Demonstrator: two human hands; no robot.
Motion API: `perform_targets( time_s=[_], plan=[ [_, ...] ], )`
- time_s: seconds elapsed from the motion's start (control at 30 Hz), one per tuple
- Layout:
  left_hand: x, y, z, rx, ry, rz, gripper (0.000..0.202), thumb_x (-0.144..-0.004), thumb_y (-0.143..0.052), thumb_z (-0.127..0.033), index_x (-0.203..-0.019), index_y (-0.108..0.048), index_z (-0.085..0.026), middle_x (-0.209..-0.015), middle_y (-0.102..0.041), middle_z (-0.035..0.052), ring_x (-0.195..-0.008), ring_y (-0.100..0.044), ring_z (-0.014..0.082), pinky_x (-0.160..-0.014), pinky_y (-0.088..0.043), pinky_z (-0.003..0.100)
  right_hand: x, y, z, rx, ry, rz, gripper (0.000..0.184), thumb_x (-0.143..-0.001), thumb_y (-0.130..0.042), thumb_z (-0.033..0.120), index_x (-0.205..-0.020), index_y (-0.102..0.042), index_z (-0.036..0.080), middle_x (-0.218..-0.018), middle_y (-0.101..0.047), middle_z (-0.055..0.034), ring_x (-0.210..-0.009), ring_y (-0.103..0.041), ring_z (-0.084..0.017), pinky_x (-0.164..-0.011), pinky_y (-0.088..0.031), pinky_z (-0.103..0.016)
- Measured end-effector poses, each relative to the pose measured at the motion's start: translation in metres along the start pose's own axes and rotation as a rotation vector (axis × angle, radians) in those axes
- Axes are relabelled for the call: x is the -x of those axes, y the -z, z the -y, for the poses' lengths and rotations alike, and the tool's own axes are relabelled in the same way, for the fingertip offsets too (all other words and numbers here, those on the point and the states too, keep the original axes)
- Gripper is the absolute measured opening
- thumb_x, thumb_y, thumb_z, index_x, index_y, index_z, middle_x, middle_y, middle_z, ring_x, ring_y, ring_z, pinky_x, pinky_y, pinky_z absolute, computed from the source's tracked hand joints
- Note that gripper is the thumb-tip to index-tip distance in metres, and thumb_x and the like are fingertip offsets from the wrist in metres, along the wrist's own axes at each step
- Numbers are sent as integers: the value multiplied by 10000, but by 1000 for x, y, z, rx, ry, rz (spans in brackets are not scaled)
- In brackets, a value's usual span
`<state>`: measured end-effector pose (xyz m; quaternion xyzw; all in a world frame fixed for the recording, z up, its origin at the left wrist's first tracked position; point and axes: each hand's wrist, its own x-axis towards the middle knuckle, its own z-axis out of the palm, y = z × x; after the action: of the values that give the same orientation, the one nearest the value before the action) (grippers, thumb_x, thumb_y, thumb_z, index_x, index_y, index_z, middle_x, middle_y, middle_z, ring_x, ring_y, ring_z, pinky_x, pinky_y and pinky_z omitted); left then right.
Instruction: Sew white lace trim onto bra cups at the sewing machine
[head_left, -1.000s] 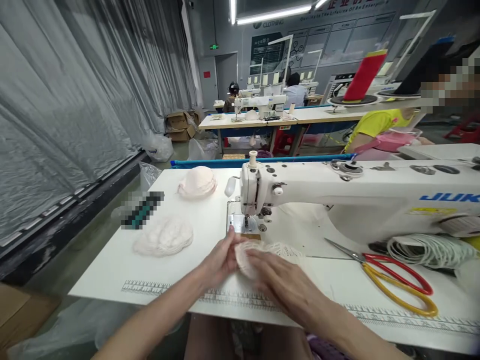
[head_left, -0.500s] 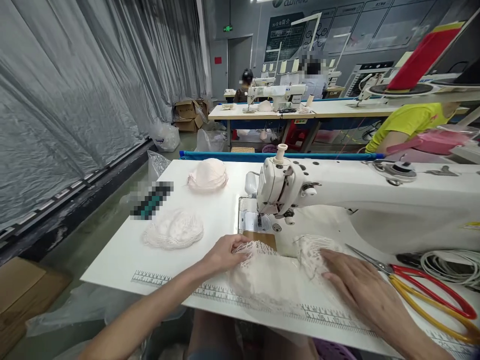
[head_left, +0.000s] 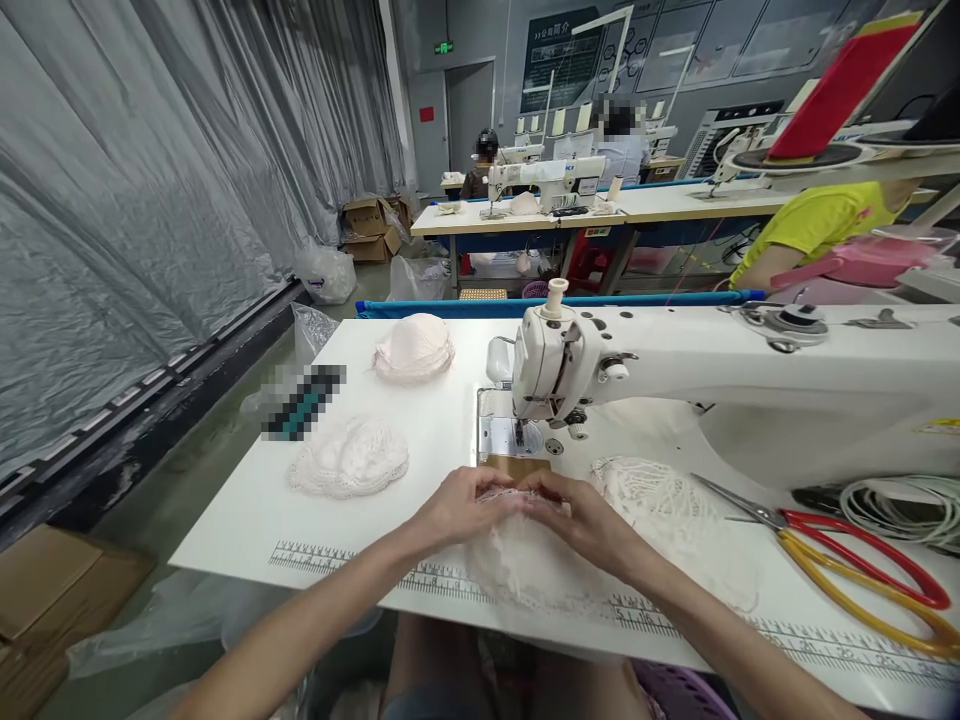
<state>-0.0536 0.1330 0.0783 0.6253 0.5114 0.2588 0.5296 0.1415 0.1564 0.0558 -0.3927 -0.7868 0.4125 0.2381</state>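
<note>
My left hand (head_left: 469,508) and my right hand (head_left: 581,512) meet just in front of the sewing machine (head_left: 555,375). Fingers of both hands pinch the upper edge of a sheer off-white lace piece (head_left: 536,570). Its lower part spreads over the printed ruler toward the table's front edge. Under my fingers, part of that edge is hidden. A second lace piece (head_left: 664,500) lies flat to the right, beside my right wrist. The needle and presser foot (head_left: 519,432) stand a little beyond my hands, apart from the fabric. A brown plate (head_left: 517,467) shows between them.
Scissors (head_left: 780,525) with red and yellow handles lie at the right, near a coiled white cable (head_left: 900,515). Left of the machine sit a stack of pale pink cups (head_left: 414,348) and a lace pile (head_left: 349,457). Ahead, a person in a yellow shirt (head_left: 829,235) is partly visible.
My right hand has left the right-hand lace piece and moved left to the front piece, pinching its top edge beside my left hand. The right-hand piece now lies uncovered.
</note>
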Motion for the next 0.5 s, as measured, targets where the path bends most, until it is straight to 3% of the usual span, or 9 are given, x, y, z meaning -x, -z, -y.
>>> perform_targets(
  time_s=[0.13,0.23,0.33,0.43,0.5],
  plan=[
    [-7,-4,2,0,-23,-47,247,-775,-595,-354,-836,-693,-135,-787,-657,49,-752,-583,178,-679,-437,271,6,2,2,-53,11,29,231,-867,-517,387,-1002,-563,206,-904,-632,-34,-819,-575,-184,-708,-457,-309],
    [-3,-6,1,51,-28,-77,212,-769,-605,-323,-820,-684,-133,-779,-642,42,-729,-558,154,-670,-426,257,11,3,5,4,-13,27,263,-867,-508,427,-1003,-542,205,-836,-607,-25,-740,-559,-172,-637,-445,-289],
    [9,-7,-5,97,-12,-96,180,-761,-613,-303,-787,-664,-132,-765,-618,33,-669,-526,126,-627,-414,240,18,7,14,67,-47,11,308,-913,-403,444,-794,-537,193,-625,-503,14,-556,-456,-130,-503,-359,-250],
    [16,-8,-15,152,12,-59,160,-748,-620,-283,-823,-648,-144,-796,-617,29,-613,-509,107,-567,-401,225,22,17,25,98,-30,-8,343,-918,-394,431,-715,-533,192,-609,-509,7,-555,-445,-125,-488,-334,-241],
    [8,-7,-17,108,-8,-57,158,-729,-630,-251,-851,-651,-154,-833,-637,34,-679,-550,132,-628,-431,243,17,24,25,149,-18,-30,291,-915,-409,394,-762,-559,198,-626,-547,4,-561,-475,-129,-485,-345,-237]
  ],
)
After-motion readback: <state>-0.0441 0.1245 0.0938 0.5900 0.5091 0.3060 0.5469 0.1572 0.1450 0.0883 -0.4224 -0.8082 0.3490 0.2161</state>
